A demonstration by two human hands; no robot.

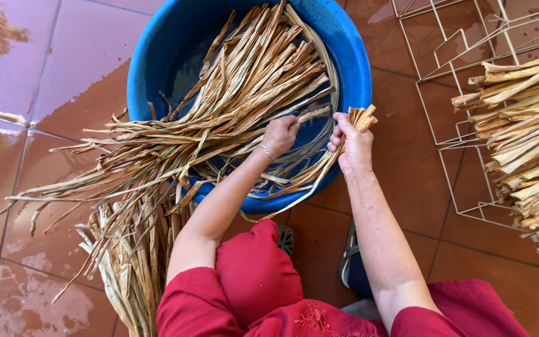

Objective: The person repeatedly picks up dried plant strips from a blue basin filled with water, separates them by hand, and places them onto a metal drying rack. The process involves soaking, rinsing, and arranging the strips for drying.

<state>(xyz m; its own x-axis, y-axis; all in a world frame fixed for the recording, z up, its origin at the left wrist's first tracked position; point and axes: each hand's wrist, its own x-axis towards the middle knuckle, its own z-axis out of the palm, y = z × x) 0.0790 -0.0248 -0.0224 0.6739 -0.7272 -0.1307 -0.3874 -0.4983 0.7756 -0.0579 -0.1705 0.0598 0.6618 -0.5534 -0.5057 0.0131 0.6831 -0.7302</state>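
A: Head view, looking down. Blue tub (151, 68) on wet red floor tiles (38, 106) is the landmark. Long dried leaf strips (244, 81) fill it and spill over its near-left rim onto a loose heap of strips (132, 262) on the floor. Right of the tub, a white wire rack (450, 68) carries a stack of sorted strips (525, 143).

B: And the hands?

A: Both at the tub's near-right rim. Right hand (354, 143) is fisted around a small bundle of strip ends (362, 117), which poke out above the fist, right over the rim. Left hand (280, 134), with a bracelet, is curled inside the tub, fingers pinching a few strips lying across it.

B: Risks?

A: My judgement: the strips tangle, so a pull could drag neighbours out over the rim or snap a brittle one. The floor looks wet; the feet beside the tub could slip.
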